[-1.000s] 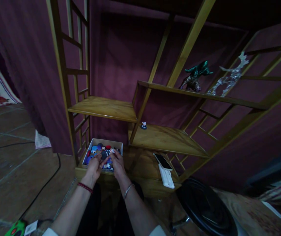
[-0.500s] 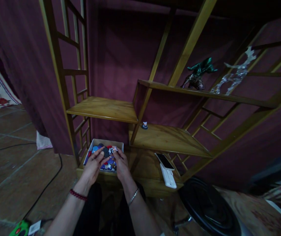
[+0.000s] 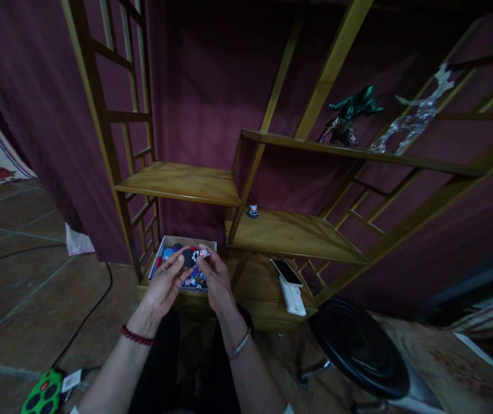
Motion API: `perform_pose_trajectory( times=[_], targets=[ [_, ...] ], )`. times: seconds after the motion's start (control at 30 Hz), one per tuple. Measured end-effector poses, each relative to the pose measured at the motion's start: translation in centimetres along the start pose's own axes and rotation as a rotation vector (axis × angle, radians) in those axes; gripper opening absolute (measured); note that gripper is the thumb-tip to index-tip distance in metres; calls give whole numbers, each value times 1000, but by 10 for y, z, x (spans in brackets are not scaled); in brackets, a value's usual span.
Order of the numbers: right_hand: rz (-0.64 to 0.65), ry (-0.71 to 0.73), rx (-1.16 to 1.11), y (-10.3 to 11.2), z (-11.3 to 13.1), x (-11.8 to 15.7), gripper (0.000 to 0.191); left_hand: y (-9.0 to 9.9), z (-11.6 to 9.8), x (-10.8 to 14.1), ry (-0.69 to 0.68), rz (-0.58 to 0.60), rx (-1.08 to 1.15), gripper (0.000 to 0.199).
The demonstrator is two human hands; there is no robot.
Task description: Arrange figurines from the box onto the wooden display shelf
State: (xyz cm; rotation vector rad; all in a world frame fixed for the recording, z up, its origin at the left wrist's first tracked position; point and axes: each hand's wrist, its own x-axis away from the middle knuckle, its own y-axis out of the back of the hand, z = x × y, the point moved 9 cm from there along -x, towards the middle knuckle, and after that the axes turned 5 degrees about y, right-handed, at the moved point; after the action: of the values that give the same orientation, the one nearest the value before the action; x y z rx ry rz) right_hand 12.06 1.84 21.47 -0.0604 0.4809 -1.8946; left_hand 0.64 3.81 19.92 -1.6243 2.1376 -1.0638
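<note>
Between my two hands is a small figurine (image 3: 195,256) with a white-and-black body, a pinkish head and a dark round base, tipped on its side. My left hand (image 3: 166,283) pinches the dark base. Around the body and head end, my right hand (image 3: 215,278) has its fingers closed. Just beneath lies an open cardboard box (image 3: 189,239) full of small colourful pieces in red, blue and purple, partly covered by my hands. Another little figurine (image 3: 253,211) with a dark base stands upright on the shelf to the right.
A wooden shelf unit (image 3: 180,181) surrounds the box. Right of it lie a phone (image 3: 287,271) and a white object (image 3: 293,298). Green (image 3: 352,115) and clear (image 3: 414,121) sculptures occupy the upper shelf. A black stool (image 3: 358,345) stands lower right; a green power strip (image 3: 43,394) lies on the floor.
My view has tilted slightly, so the shelves sit a little higher. Both hands keep hold of the figurine, which appears slightly farther right over the box.
</note>
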Motion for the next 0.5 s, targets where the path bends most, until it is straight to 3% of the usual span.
perform_pose_trajectory(
  times=[0.2,0.5],
  targets=[
    [16,8,8,0,12,7,38,3,2,7,-7,-69,55,15],
    [-21,26,57,5,21,10,39,-6,3,15,27,-59,38,16]
  ],
)
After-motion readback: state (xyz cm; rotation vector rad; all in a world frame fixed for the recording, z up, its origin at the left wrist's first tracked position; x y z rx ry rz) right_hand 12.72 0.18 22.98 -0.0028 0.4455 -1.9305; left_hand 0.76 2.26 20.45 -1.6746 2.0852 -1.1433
